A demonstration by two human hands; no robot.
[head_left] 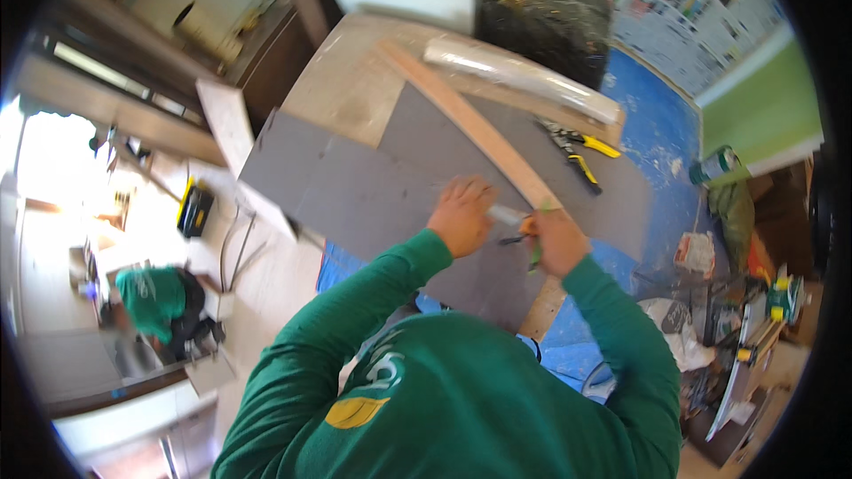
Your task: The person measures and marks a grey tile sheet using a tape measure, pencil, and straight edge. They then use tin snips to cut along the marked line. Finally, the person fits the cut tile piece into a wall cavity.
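Note:
Two overlapping dark grey sheets (333, 179) lie on a work surface in front of me. My left hand (463, 215) rests on the nearer sheet, palm down with fingers laid out. To its right, my right hand (561, 239) is closed around a small tool with orange and green parts (528, 227); its exact kind is blurred. A pale, narrow piece sticks out between the two hands. A long light wooden strip (461, 111) slants across the sheets, its near end by my right hand. Yellow-and-black handled snips (577, 149) lie to the right of the strip.
A clear plastic-wrapped roll (524, 80) lies at the board's (342, 66) far side. Beyond stands a black wrapped bundle (546, 13). Blue sheeting (661, 120) covers the floor at right, near tools and bags. Another person in green (155, 302) crouches at far left.

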